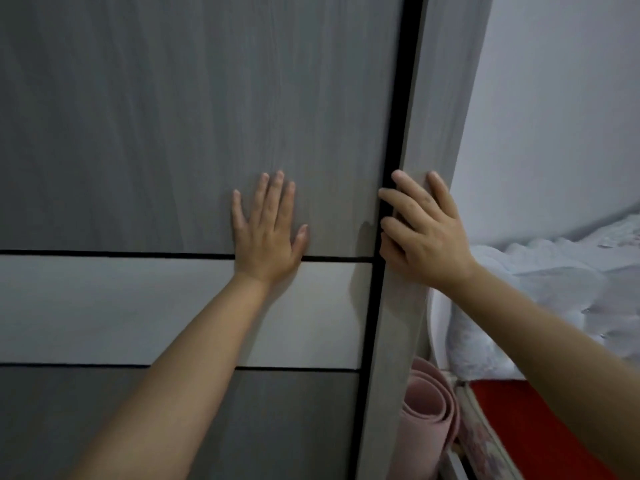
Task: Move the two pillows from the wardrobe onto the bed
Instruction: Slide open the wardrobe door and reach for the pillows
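Observation:
A grey wood-grain wardrobe door with a pale band across its middle fills the view. My left hand lies flat on the door panel, fingers spread. My right hand rests on the wardrobe's right side frame, with its fingertips curled into the dark gap at the door's edge. The door is shut, so no pillow shows inside. The bed lies at the right with rumpled white bedding on it.
A rolled pink mat stands upright between the wardrobe side and the bed. A red cover and a patterned mattress edge show at the lower right. A pale wall rises behind the bed.

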`<act>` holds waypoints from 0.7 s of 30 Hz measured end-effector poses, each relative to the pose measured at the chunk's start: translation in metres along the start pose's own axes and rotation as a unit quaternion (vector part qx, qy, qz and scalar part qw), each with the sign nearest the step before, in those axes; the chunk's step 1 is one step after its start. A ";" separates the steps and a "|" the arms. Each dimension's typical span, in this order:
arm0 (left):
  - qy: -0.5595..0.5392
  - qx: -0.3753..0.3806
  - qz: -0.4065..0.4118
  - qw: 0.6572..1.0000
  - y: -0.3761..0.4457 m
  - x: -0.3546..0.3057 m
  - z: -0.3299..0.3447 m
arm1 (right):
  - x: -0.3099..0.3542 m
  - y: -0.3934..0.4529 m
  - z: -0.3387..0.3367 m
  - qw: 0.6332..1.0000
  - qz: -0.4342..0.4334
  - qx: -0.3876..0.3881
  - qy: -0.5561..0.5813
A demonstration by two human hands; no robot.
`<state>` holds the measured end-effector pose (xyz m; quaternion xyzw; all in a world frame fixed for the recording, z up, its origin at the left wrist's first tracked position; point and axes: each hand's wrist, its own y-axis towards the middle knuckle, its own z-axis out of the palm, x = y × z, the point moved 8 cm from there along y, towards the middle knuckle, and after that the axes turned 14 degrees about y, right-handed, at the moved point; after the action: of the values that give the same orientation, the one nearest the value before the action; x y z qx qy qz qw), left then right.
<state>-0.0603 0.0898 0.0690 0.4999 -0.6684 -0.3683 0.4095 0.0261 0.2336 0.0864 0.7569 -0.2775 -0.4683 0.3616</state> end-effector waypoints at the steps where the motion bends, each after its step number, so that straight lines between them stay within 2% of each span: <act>1: 0.008 -0.005 0.001 1.000 -0.001 0.000 0.002 | -0.001 -0.001 0.000 1.000 -0.001 -0.009 0.007; 7: 0.029 -0.061 -0.024 0.997 -0.002 0.011 0.005 | -0.004 -0.001 -0.002 0.997 0.009 -0.055 0.054; 11: 0.042 -0.072 -0.026 0.996 -0.006 0.022 0.005 | -0.006 -0.004 -0.003 0.996 0.009 -0.062 0.061; 15: 0.052 -0.067 -0.041 0.996 -0.006 0.048 0.005 | -0.006 -0.004 -0.003 0.997 0.006 -0.062 0.047; 18: 0.051 -0.065 -0.043 0.996 -0.010 0.072 0.007 | 0.000 -0.001 -0.001 0.996 0.037 -0.074 0.018; 21: 0.047 -0.053 -0.049 0.996 -0.016 0.097 0.012 | 0.032 0.008 0.012 0.996 0.066 -0.050 0.045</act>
<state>-0.0813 -0.0074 0.0673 0.5269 -0.6024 -0.3985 0.4479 0.0278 0.2011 0.0728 0.7380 -0.2869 -0.4223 0.4413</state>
